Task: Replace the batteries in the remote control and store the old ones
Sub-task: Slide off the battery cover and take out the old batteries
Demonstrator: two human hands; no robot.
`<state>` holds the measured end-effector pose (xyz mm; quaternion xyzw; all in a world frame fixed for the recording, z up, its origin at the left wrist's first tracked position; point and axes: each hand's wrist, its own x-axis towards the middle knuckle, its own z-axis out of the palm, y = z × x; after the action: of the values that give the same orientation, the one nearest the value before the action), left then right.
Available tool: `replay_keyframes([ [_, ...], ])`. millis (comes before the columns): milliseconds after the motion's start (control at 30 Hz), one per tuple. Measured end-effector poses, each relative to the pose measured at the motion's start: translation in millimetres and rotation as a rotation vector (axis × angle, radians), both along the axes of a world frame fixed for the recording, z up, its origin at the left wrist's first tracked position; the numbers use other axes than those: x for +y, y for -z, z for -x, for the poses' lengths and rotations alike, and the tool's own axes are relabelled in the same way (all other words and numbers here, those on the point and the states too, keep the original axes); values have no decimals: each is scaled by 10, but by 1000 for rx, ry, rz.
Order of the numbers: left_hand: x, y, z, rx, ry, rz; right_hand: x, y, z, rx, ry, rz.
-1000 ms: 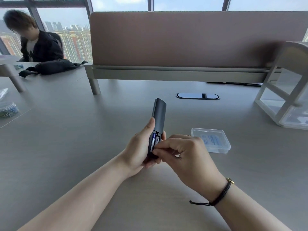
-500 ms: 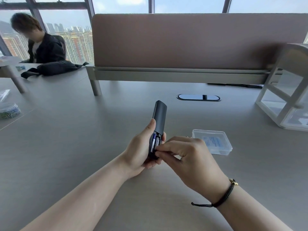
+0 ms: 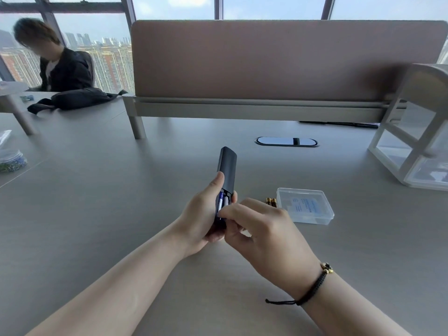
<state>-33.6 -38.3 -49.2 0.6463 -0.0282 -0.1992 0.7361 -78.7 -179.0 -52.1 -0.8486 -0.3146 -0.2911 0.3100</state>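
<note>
fingers [image 3: 224,215] of right hand [image 3: 264,231] pinching at a battery [image 3: 221,204] in the open bay; left hand [image 3: 202,219] wrapped round the remote control [image 3: 227,169], above the counter [image 3: 97,214]. best levered up from one end. beyond: gold batteries [image 3: 271,202], clear box [image 3: 305,206].

The scene is lit brightly by daylight admitted through the windows [image 3: 101,52] at the rear. Soft, diffuse shadows are cast on the tabletop [image 3: 97,214] toward the camera, below the hands and under the partition [image 3: 266,59]. A pale sheen is reflected from the tabletop surface. Wide-angle distortion is observed at the edges, where straight lines are bowed. The white rack [image 3: 417,132] at right is rendered blurred.
</note>
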Motion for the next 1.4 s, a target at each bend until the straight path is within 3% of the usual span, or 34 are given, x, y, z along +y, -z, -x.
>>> replay_keyframes([
  [167,-4,37,-22,-1,-10,79,-12,9,-23,57,-47,-87],
  [333,-26,82,-23,-115,-97,20,4,32,-19,257,-10,-233],
  [567,-6,56,-23,-238,-184,-41,1,73,-61,363,198,-251],
  [833,30,102,-100,-281,-381,0,-28,131,-69,434,414,-16],
  [1200,29,81,-43,-315,-329,90,-48,81,-75,471,409,-52],
  [1400,47,71,-4,-249,-164,180,-65,26,-88,331,428,-311],
])
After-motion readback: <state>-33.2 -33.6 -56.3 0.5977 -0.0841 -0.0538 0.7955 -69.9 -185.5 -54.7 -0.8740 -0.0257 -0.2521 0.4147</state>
